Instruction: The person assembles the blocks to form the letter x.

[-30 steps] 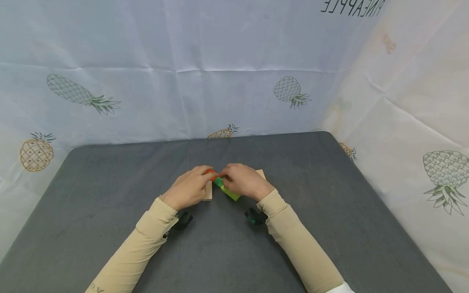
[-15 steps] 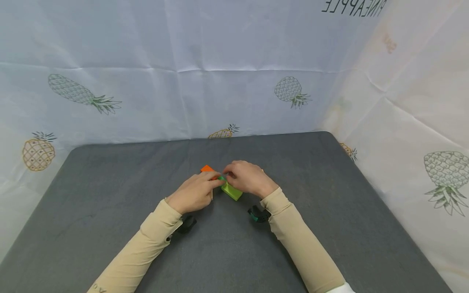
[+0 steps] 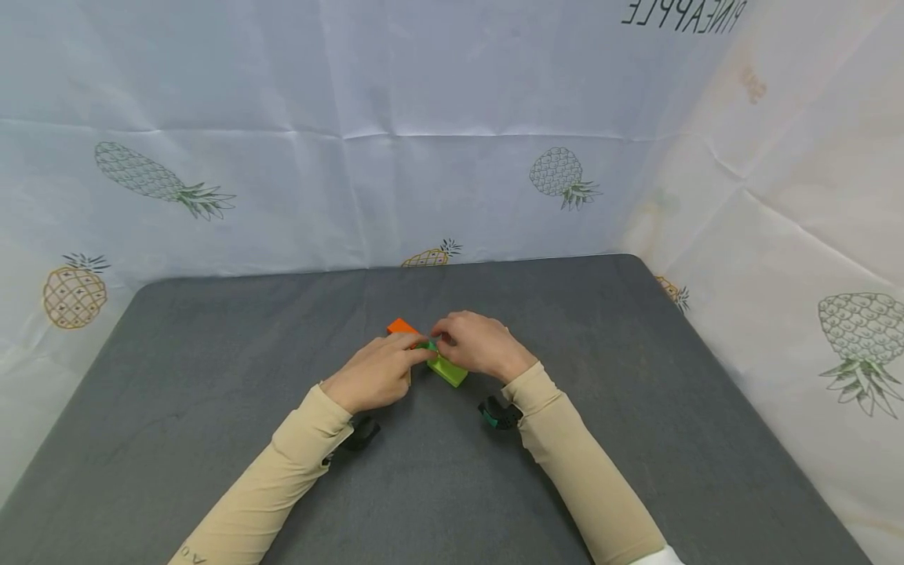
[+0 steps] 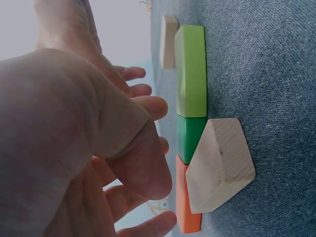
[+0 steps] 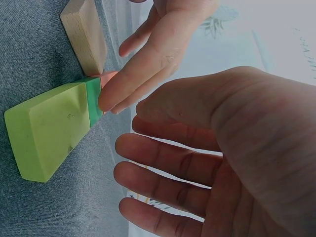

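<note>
A lime-green block [image 3: 448,372], a short dark green block [image 4: 191,136] and an orange block [image 3: 400,326] lie end to end in a row on the grey table. Against the row, at the orange and dark green end, sits a plain wooden block [image 4: 222,163] with slanted sides. My left hand [image 3: 374,373] reaches over this end, fingers extended; in the right wrist view a fingertip overlaps the dark green block. My right hand [image 3: 483,345] hovers by the row's other side, fingers loosely bent and holding nothing. Both hands hide parts of the blocks in the head view.
A second plain wooden block [image 4: 169,44] lies beyond the lime-green one, hidden by the right hand in the head view. The grey table [image 3: 600,471] meets a pineapple-print curtain [image 3: 282,188] at the back and right.
My left hand has moved right along the row, uncovering the orange block and covering most of the wooden block beside it. My right hand has shifted slightly right. The last half second shows almost no motion.
</note>
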Action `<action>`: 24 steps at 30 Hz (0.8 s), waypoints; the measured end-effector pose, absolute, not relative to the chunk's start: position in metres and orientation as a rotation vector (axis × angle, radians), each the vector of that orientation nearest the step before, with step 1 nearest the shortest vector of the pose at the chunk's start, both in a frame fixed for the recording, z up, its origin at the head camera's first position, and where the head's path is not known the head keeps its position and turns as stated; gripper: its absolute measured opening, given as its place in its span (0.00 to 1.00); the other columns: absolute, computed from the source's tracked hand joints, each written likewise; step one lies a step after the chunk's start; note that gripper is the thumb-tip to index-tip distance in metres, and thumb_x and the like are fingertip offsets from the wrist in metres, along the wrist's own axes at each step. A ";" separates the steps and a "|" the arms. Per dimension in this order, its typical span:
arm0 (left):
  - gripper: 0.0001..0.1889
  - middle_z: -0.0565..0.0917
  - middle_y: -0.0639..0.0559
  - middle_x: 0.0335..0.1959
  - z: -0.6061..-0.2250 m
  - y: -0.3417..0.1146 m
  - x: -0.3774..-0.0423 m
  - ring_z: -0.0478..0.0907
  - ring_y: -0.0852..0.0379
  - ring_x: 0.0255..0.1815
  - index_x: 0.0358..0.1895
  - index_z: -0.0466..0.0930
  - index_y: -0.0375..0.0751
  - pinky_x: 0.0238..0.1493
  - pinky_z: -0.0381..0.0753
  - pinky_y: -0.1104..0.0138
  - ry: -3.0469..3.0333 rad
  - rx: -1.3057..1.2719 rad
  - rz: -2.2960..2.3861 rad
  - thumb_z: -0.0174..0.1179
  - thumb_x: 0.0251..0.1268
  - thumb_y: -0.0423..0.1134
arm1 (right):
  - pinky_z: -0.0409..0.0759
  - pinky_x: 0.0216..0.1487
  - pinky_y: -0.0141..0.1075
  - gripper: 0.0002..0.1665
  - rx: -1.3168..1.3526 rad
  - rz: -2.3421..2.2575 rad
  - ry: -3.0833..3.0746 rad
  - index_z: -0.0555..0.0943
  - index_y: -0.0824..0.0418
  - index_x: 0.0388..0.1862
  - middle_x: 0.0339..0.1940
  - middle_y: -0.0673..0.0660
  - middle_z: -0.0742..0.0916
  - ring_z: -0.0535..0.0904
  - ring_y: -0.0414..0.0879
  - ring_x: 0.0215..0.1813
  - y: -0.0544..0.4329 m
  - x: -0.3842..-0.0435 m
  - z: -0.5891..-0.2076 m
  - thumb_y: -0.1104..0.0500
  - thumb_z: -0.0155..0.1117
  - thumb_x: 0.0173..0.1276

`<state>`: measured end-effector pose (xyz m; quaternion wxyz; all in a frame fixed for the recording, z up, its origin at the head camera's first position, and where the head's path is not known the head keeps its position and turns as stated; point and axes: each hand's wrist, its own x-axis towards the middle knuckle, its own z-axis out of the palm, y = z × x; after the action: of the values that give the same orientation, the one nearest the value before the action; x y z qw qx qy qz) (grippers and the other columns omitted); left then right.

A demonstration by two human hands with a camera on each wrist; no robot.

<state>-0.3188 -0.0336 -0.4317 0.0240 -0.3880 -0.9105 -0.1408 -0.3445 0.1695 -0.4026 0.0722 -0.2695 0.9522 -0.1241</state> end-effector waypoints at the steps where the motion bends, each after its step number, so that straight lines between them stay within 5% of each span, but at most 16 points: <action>1: 0.25 0.81 0.42 0.63 -0.432 -0.034 -0.319 0.79 0.46 0.62 0.61 0.83 0.43 0.49 0.82 0.56 -2.819 -1.201 -0.437 0.46 0.68 0.23 | 0.82 0.44 0.38 0.17 -0.808 -0.372 2.861 0.85 0.54 0.60 0.50 0.53 0.87 0.83 0.46 0.49 0.170 -0.344 -0.403 0.55 0.59 0.77; 24: 0.24 0.81 0.43 0.63 -0.434 -0.033 -0.317 0.79 0.46 0.63 0.60 0.84 0.43 0.49 0.82 0.54 -2.871 -1.175 -0.437 0.47 0.68 0.23 | 0.83 0.48 0.40 0.18 -0.771 -0.370 2.855 0.84 0.54 0.62 0.54 0.54 0.87 0.82 0.47 0.52 0.171 -0.346 -0.403 0.54 0.59 0.77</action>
<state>-0.3170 -0.0325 -0.4340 0.0042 -0.3751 -0.9164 -0.1394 -0.3457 0.1709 -0.4027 0.0807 -0.2579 0.9548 -0.1239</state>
